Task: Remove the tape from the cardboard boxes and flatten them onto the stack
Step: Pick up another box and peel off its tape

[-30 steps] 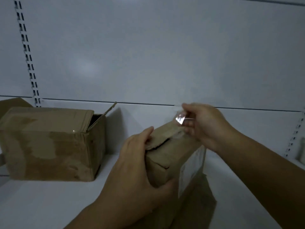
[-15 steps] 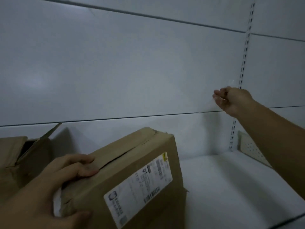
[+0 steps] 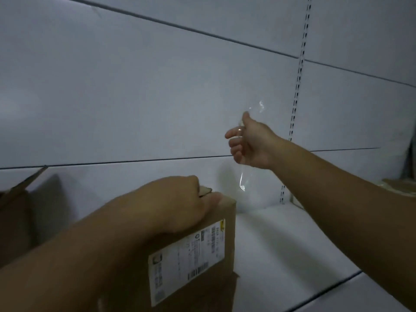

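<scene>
Tape (image 3: pixel 243 176), a clear strip, is dangling from my right hand (image 3: pixel 249 143), whose fingers are pinching it up in the air beside the box (image 3: pixel 211 248). I am pressing my left hand (image 3: pixel 173 206) down on the box top, fingers curling over its far edge, as it is sitting on the white shelf (image 3: pixel 281 242) with its label (image 3: pixel 186 255) facing me.

Left hand (image 3: pixel 177 203) pressed palm-down with fingers curled, right hand (image 3: pixel 249 140) raised, fingers pinched closed
</scene>
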Motion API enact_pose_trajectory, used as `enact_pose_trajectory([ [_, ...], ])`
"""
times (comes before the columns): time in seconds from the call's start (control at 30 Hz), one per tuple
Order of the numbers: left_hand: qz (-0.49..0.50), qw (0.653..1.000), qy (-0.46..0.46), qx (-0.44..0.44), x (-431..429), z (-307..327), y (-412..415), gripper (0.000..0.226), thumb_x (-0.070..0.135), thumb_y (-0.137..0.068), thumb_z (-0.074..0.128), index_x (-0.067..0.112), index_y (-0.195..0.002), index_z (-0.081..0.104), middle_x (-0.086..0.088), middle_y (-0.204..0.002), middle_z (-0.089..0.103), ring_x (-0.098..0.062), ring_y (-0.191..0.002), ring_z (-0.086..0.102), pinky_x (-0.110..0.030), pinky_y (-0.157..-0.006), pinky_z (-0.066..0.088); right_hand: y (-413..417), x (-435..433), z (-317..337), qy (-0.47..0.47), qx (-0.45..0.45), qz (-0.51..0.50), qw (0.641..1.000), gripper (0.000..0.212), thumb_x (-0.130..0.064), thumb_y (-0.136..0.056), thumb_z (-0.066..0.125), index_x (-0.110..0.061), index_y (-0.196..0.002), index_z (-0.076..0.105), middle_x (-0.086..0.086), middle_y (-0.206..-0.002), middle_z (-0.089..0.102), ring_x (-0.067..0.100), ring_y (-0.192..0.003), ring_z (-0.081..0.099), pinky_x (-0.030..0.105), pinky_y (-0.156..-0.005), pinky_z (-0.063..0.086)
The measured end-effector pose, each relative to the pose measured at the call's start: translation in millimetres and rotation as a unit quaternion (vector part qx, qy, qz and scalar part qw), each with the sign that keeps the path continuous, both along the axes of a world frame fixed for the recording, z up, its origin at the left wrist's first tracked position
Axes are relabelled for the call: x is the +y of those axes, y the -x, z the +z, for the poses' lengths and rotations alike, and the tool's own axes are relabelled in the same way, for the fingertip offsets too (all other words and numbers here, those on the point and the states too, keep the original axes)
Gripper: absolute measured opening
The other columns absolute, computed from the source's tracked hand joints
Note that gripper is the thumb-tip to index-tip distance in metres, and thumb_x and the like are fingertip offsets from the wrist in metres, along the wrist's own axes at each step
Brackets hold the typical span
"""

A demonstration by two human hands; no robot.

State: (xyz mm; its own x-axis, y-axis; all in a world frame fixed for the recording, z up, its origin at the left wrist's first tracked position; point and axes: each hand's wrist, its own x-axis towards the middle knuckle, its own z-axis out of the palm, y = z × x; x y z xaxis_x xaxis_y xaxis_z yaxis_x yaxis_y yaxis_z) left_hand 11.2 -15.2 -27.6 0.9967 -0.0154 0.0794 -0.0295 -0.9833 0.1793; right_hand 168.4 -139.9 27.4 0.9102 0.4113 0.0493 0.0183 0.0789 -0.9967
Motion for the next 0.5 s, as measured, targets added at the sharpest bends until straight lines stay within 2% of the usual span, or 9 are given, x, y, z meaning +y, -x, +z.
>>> enact_pose_trajectory([
  [0.07,-0.004,0.999,-0.033,0.018,-9.7,-12.5,-30.0,0.054,0.062,-0.092,0.026,0.027,-0.129,0.044,-0.001,-0.130,0.052,-0.023,-0.122,0.046,-0.055,-0.107,0.028,6.6,1.9,-4.2,0.043,-0.030,0.000,0.999,0.062,-0.061,-0.094,0.020,-0.010,-0.077,0.051,-0.006,-0.043,0.032,0.008,-0.036,0.023,0.014,-0.035,0.020],
  [0.1,0.005,0.998,-0.040,0.043,-8.3,-20.4,-42.9,0.054,0.059,-0.094,0.024,0.026,-0.134,0.040,-0.003,-0.137,0.047,-0.025,-0.129,0.040,-0.058,-0.110,0.021,8.5,-2.7,-4.2,0.056,-0.052,-0.017,0.997,0.061,-0.060,-0.095,0.022,-0.010,-0.075,0.051,-0.006,-0.042,0.032,0.008,-0.036,0.022,0.015,-0.035,0.018],
  [0.2,-0.024,0.998,-0.035,0.039,-4.1,-21.8,-48.1,0.058,0.055,-0.096,0.018,0.024,-0.145,0.026,-0.005,-0.150,0.032,-0.024,-0.137,0.029,-0.048,-0.114,0.019,5.5,-35.1,-0.7,0.031,-0.128,-0.128,0.983,0.055,-0.054,-0.097,0.031,-0.012,-0.067,0.050,-0.006,-0.039,0.034,0.010,-0.036,0.025,0.017,-0.036,0.021],
  [0.27,-0.046,0.998,-0.010,0.032,0.6,-23.0,-49.5,0.059,0.055,-0.096,0.017,0.025,-0.146,0.024,-0.002,-0.152,0.031,-0.022,-0.138,0.028,-0.044,-0.115,0.020,-0.2,-70.1,1.3,0.034,-0.175,-0.216,0.960,0.053,-0.050,-0.097,0.034,-0.013,-0.062,0.050,-0.005,-0.039,0.035,0.011,-0.037,0.028,0.018,-0.038,0.024],
  [0.37,-0.061,0.998,0.004,0.020,2.1,-28.4,-53.4,0.055,0.054,-0.096,0.019,0.025,-0.139,0.036,-0.002,-0.142,0.044,-0.019,-0.127,0.043,-0.039,-0.108,0.031,-8.2,-137.2,5.2,0.036,-0.190,-0.294,0.936,0.052,-0.049,-0.096,0.036,-0.013,-0.062,0.050,-0.005,-0.041,0.035,0.013,-0.041,0.027,0.022,-0.042,0.024],
  [0.43,-0.081,0.996,0.026,-0.002,-3.5,-25.2,-46.5,0.048,0.054,-0.095,0.023,0.026,-0.123,0.052,0.002,-0.117,0.061,-0.012,-0.103,0.057,-0.029,-0.091,0.043,-10.9,-179.1,9.7,-0.027,-0.145,-0.287,0.946,0.051,-0.051,-0.096,0.036,-0.012,-0.066,0.050,-0.003,-0.049,0.038,0.012,-0.044,0.030,0.019,-0.041,0.028],
  [0.5,-0.082,0.994,0.046,-0.048,-2.6,-30.1,-53.9,0.041,0.057,-0.092,0.025,0.034,-0.106,0.056,0.010,-0.100,0.064,-0.003,-0.087,0.059,-0.021,-0.078,0.045,-13.8,-209.7,14.4,-0.098,-0.119,-0.273,0.949,0.051,-0.050,-0.097,0.036,-0.011,-0.068,0.051,0.001,-0.054,0.042,0.013,-0.048,0.035,0.017,-0.043,0.034],
])
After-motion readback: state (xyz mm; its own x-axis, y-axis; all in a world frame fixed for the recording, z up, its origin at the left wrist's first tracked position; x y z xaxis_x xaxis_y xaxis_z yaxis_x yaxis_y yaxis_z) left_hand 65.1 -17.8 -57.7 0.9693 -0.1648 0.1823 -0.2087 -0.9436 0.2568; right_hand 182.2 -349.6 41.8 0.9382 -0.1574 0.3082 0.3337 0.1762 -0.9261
